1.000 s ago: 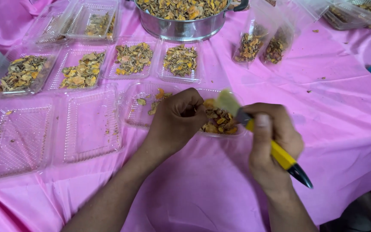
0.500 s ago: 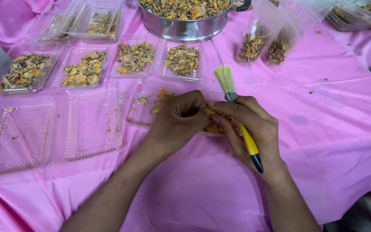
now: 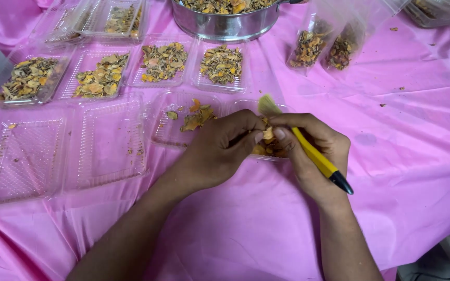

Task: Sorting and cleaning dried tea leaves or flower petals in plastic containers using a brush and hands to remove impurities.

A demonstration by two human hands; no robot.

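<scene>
Your left hand (image 3: pixel 220 151) and right hand (image 3: pixel 311 151) meet over a clear plastic tray (image 3: pixel 266 130) on the pink-covered tabletop (image 3: pixel 417 130), fingertips pinched together on a small pale dried piece (image 3: pixel 268 134). Your right hand is also closed around a yellow-handled brush (image 3: pixel 308 151), bristles pointing away from you, black tip toward your wrist. Just left of that tray lies another clear tray (image 3: pixel 183 125) with a few dried scraps; farther left sit two nearly bare open clamshell trays (image 3: pixel 63 151). Beyond the tray stand four filled trays of dried brown-yellow pieces (image 3: pixel 126 70), a steel pot (image 3: pixel 225 21) heaped with the same, and two filled clear bags (image 3: pixel 324 47) to its right.
</scene>
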